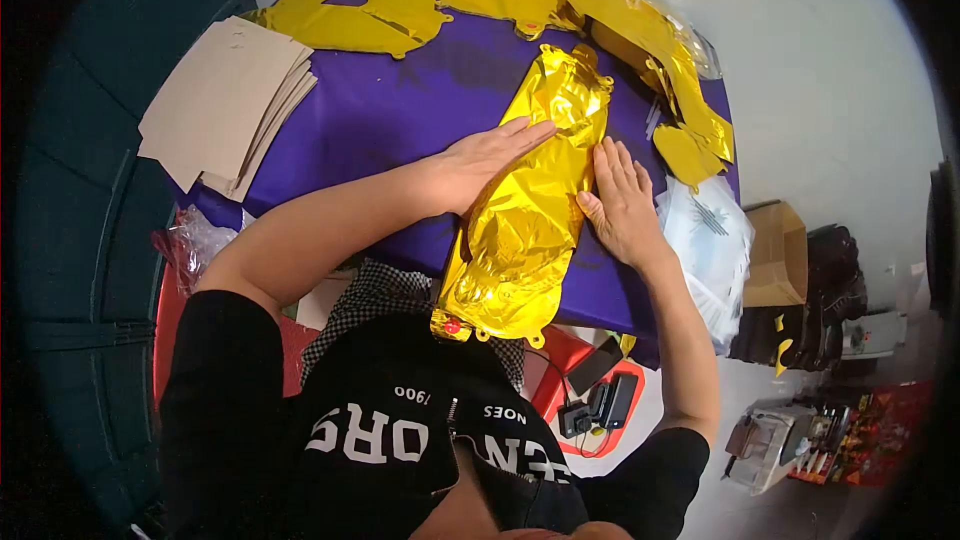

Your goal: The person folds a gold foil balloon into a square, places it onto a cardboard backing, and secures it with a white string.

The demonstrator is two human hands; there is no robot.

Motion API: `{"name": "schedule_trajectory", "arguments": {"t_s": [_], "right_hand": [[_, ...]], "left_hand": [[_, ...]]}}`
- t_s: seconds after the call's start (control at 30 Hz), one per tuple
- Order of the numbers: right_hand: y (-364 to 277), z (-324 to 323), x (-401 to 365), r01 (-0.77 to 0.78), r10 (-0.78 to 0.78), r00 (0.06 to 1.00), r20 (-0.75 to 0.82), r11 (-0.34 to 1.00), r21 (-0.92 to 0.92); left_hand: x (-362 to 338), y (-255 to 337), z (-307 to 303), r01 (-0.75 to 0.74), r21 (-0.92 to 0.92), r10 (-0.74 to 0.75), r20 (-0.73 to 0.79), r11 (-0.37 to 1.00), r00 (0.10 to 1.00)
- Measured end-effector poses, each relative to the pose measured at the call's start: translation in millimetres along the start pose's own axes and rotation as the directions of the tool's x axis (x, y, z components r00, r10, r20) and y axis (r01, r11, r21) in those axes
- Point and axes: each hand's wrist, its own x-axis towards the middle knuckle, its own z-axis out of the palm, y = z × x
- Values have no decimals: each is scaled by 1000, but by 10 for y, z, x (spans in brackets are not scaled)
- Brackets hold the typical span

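A long gold foil piece [525, 230], folded and wrinkled, lies on the purple table cover [390, 100], its near end at the table's front edge. My left hand [495, 160] rests on its left side, fingers stretched out across the foil. Along the right edge of the foil lies my right hand [625, 202], with its fingers flat and apart and the thumb touching the foil. Small tabs show at both ends of the piece, and a red spot is on its near left corner.
Flat gold foil shapes [390, 15] and more gold foil [650, 30] lie along the far side. A stack of beige card [220, 100] sits at the left. Clear plastic bags [705, 250] lie at the right, beside a cardboard box [775, 252].
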Motion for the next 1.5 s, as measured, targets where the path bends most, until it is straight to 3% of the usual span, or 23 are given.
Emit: {"name": "schedule_trajectory", "arguments": {"t_s": [0.1, 0.33, 0.5, 0.6, 0.8, 0.9, 1.1, 1.2, 1.5], "right_hand": [[72, 28, 71, 19, -19, 1000, -7, 1000, -7], [241, 122, 298, 12, -12, 1000, 7, 1000, 2], [64, 73, 177, 19, -19, 1000, 3, 1000, -11], [-96, -5, 39, 41, -41, 999, 13, 999, 1], [-389, -238, -178, 95, -100, 992, 73, 993, 71], [-476, -267, -256, 150, -158, 985, 69, 982, 114], [-581, -317, -328, 166, -178, 980, 85, 977, 132], [-588, -339, -327, 169, -180, 980, 91, 979, 116], [-571, -324, -353, 182, -192, 979, 74, 975, 125]], "left_hand": [[14, -50, 40, -41, 112, 37, 39, 993, 999], [9, -6, -16, -41, -35, 41, 0, 999, 999], [0, -23, -16, -98, 18, 98, -21, 995, 995], [27, -47, 27, -118, -86, 108, -107, 989, 988], [18, 105, -97, 48, -73, -47, 13, 996, 999], [39, 38, -43, -15, 131, 7, 59, 991, 998], [33, 95, -82, 46, -14, -45, 41, 999, 998], [33, 8, -28, -29, 30, 28, 30, 999, 999], [41, 18, -58, -19, 102, 8, 100, 995, 995]]}}
